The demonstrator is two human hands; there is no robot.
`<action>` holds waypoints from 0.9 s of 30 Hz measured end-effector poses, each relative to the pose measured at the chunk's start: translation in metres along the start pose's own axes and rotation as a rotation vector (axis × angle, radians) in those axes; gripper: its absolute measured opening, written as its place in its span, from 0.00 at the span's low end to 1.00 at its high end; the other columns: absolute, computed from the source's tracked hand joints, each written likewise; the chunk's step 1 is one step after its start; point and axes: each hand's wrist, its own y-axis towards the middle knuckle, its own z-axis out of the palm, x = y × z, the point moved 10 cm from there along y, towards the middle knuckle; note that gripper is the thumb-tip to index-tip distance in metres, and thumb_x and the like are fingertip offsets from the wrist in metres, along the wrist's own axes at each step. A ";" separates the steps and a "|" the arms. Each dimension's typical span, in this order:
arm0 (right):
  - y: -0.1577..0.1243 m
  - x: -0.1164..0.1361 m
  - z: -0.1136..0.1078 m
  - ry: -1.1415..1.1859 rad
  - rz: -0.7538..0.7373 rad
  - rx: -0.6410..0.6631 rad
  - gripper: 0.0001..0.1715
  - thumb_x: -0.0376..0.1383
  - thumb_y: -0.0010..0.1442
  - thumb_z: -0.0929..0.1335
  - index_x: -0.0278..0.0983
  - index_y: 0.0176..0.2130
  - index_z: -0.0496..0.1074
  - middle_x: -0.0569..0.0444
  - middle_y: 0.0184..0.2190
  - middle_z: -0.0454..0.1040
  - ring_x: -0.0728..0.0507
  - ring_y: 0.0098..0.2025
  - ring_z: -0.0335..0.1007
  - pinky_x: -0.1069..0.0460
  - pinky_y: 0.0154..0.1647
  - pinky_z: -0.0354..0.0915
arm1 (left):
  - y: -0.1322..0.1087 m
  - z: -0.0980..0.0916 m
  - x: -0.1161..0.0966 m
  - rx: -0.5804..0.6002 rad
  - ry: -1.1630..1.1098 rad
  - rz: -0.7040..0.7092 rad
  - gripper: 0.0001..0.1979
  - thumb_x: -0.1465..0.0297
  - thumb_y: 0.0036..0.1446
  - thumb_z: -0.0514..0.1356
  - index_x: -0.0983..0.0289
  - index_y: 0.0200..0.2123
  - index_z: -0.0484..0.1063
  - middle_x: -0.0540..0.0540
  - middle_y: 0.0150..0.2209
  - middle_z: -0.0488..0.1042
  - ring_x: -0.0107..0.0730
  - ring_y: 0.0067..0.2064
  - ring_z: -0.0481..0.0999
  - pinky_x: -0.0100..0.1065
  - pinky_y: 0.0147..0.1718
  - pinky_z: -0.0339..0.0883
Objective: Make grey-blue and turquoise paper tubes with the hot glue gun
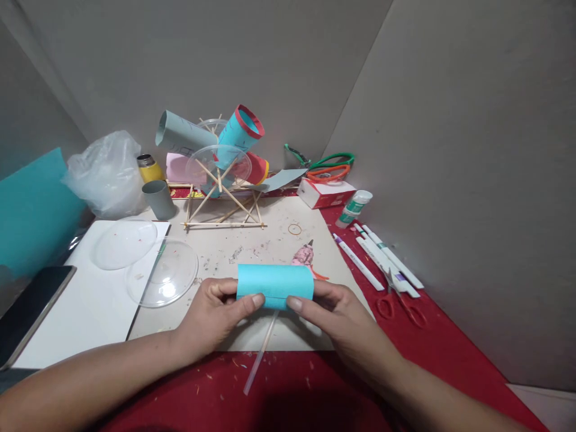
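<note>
A blue paper tube (275,279) lies crosswise between my hands, a seam line showing along its near side. My left hand (225,306) grips its left end, the thumb on top of the seam and the fingers inside or behind. At the right end my right hand (330,306) holds it the same way, closed on the paper. Below the tube a clear stick (261,354) points toward me. Just behind it, partly covered, is a pink wrapped object with a dark tip (303,254).
Behind stands a wooden-stick wheel frame (225,225) with paper tubes. Clear lids (162,273), a phone (33,309) and a plastic bag (108,174) are left. Red scissors (400,300), white markers (360,262), small jars (353,209) and a red-white box (326,193) are right.
</note>
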 end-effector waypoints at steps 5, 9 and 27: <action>-0.001 -0.003 0.002 0.013 0.006 -0.028 0.08 0.39 0.49 0.75 0.41 0.33 0.82 0.56 0.29 0.79 0.43 0.36 0.71 0.50 0.43 0.66 | -0.002 0.005 -0.013 0.009 0.066 0.125 0.10 0.64 0.54 0.65 0.65 0.28 0.80 0.54 0.29 0.75 0.32 0.34 0.70 0.32 0.37 0.64; -0.003 0.003 0.000 -0.058 -0.049 -0.061 0.07 0.39 0.48 0.76 0.40 0.31 0.82 0.55 0.28 0.78 0.43 0.36 0.71 0.50 0.43 0.66 | 0.000 0.010 -0.012 0.052 0.009 0.106 0.08 0.65 0.54 0.65 0.63 0.32 0.81 0.53 0.32 0.78 0.35 0.37 0.73 0.33 0.40 0.66; -0.002 -0.023 0.000 0.121 0.081 -0.007 0.09 0.42 0.50 0.76 0.40 0.32 0.81 0.55 0.29 0.78 0.44 0.34 0.71 0.50 0.42 0.67 | -0.004 0.015 -0.006 0.120 -0.155 0.081 0.11 0.64 0.55 0.64 0.65 0.38 0.81 0.57 0.39 0.80 0.39 0.43 0.75 0.36 0.47 0.66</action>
